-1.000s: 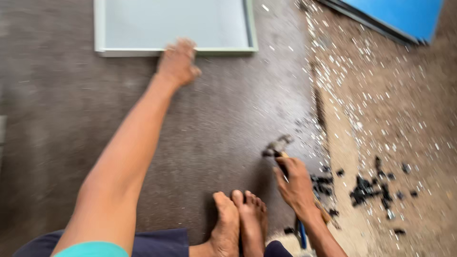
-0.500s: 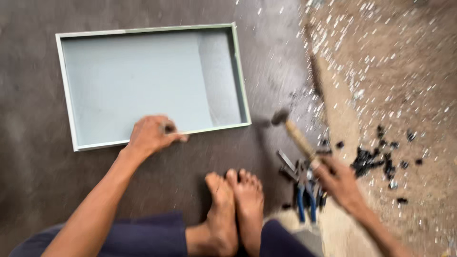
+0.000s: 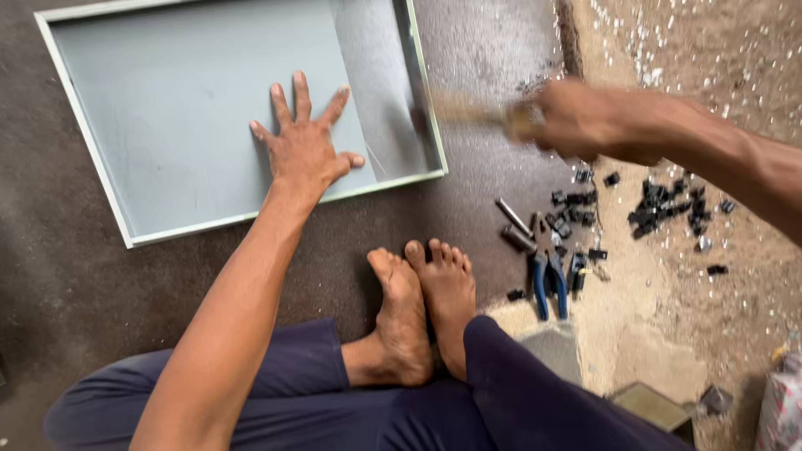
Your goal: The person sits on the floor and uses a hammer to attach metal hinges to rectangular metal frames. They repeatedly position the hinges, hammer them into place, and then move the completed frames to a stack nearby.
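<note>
From the head view, the left hand (image 3: 305, 150) is lying flat on the grey panel (image 3: 167, 108), fingers spread wide, palm pressing down near the panel's near edge. It is gripping nothing; it is only bearing on the sheet. Half a second ago this hand was sitting lower, at the panel's near rim, with its fingers curled over the edge; now it is resting further in on the face, so the panel looks pinned rather than being dragged.

The right hand (image 3: 585, 121) is clenching the wooden handle of a hammer (image 3: 468, 108), which is blurring with motion. The handle is pointing left toward the panel's right rim (image 3: 426, 100), and the head is too smeared to place exactly. Half a second ago the hammer was hanging lower, beside the pliers; now it is riding higher and nearer the rim, which suggests a swing under way at that edge.

The panel is lying on the dark floor (image 3: 501, 50), in front of the person's bare feet (image 3: 422, 309). Blue-handled pliers (image 3: 547, 284) are lying right of the feet, with two metal rods (image 3: 516, 227) just above them. Small black pieces (image 3: 668, 205) are scattering across the sandy ground further right.
</note>
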